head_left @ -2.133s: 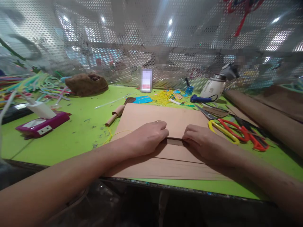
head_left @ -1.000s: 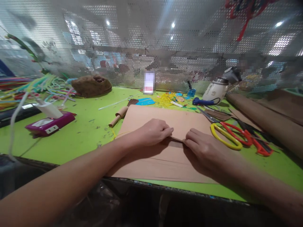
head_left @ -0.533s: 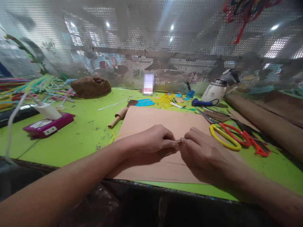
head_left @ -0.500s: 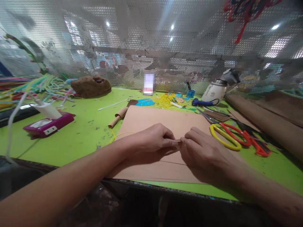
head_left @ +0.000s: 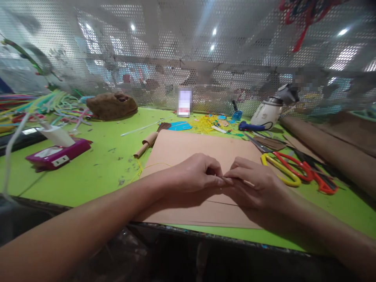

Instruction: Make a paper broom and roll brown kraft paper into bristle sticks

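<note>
My left hand [head_left: 201, 172] and my right hand [head_left: 254, 178] meet above a tan sheet [head_left: 188, 147] that lies flat on the green table. Fingertips of both hands are pinched together on a small brown strip [head_left: 226, 179], mostly hidden between them. What the strip is made of I cannot tell. A thin yellow strand [head_left: 157, 164] trails across the sheet toward my left forearm. Beside the sheet's left edge lies a rolled brown piece [head_left: 146, 145] with a fringed end.
Scissors with yellow and red handles [head_left: 282, 170] lie right of my right hand. Behind the sheet are yellow shreds [head_left: 208, 123], a blue-handled tool [head_left: 252, 126] and a phone [head_left: 185, 102]. A purple power strip [head_left: 60, 154] stands left; a brown roll [head_left: 326, 145] lies right.
My right hand has turned slightly and its fingers have closed in against my left fingertips. Less of the strip shows between them. My left hand has barely moved.
</note>
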`<state>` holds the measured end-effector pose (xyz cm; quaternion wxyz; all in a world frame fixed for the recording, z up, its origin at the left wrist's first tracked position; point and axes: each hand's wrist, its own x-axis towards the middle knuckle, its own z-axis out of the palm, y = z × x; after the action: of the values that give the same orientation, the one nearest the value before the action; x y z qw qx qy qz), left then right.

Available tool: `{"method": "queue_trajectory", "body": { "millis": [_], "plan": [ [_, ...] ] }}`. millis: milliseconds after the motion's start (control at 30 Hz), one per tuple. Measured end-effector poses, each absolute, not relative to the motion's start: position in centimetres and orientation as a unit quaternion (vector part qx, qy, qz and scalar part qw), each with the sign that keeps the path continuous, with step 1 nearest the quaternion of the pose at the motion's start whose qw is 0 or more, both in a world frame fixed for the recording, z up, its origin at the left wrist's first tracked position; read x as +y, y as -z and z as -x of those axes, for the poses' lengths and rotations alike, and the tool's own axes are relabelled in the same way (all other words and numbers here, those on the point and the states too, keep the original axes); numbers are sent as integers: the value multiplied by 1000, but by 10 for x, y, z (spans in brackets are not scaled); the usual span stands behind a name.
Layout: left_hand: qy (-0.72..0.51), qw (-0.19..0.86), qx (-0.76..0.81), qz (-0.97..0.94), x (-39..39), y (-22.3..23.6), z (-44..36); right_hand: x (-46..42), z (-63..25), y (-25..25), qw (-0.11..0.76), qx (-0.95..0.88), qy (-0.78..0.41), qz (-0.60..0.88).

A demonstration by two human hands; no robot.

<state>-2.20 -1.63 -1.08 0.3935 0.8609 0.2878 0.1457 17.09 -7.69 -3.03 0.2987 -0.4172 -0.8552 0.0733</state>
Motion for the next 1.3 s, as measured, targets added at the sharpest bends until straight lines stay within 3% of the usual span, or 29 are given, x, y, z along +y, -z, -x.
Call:
{"method": "queue_trajectory", "body": {
  "millis": [233, 533, 767, 1100, 1300],
  "plan": [
    [-154, 291, 284, -900, -20, 5, 27, -82, -171, 20, 278, -816, -137, 488],
    [-79, 304, 272, -910, -13, 4, 34, -83, -177, 15, 219, -813, -163, 514],
    [-78, 297, 236, -922, -12, 6, 26, -76, -170, 22, 269, -868, -104, 403],
    [-106, 199, 234, -946, -20, 2, 27, -78, -171, 22, 227, -852, -131, 454],
    [-56, 250, 266, -929, -19, 2, 27, -80, -172, 19, 207, -855, -129, 458]
  ]
}}
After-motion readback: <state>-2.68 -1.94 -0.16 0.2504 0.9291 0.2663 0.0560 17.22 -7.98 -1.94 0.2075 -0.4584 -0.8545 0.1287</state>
